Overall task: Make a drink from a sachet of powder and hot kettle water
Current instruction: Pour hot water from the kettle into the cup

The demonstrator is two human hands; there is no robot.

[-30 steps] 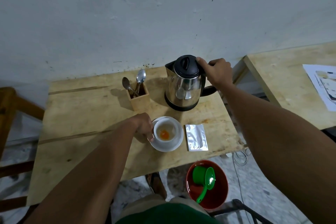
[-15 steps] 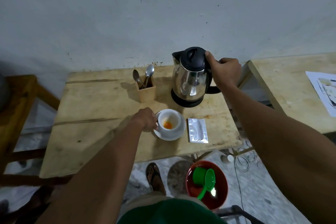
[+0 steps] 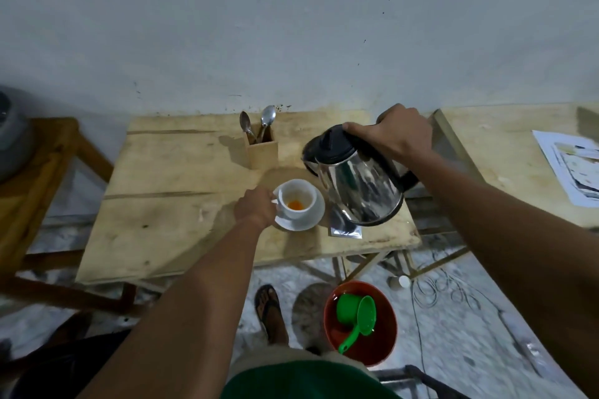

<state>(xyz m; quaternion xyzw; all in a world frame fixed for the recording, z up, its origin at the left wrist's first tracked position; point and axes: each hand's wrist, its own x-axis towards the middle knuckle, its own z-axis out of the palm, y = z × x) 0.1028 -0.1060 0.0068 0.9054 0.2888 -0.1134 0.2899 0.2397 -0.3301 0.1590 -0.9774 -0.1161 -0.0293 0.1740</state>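
A white cup point(image 3: 299, 204) with orange powder at its bottom stands on a white saucer point(image 3: 312, 223) near the front of the wooden table point(image 3: 181, 197). My left hand point(image 3: 254, 211) grips the cup's left side. My right hand point(image 3: 393, 133) holds the steel kettle point(image 3: 356, 186) by its black handle, lifted off the table and tilted left, its spout above and right of the cup. No water shows falling. A silver sachet point(image 3: 344, 229) lies flat right of the saucer, partly hidden under the kettle.
A wooden holder point(image 3: 262, 149) with two spoons stands behind the cup. A second table point(image 3: 505, 165) with papers point(image 3: 573, 165) is at the right. On the floor sit a red bowl point(image 3: 387, 330) with a green scoop point(image 3: 358, 317), and loose cables.
My right hand has lifted the kettle off its spot at the back of the table, brought it forward over the sachet and tilted it toward the cup. My left hand stays on the cup.
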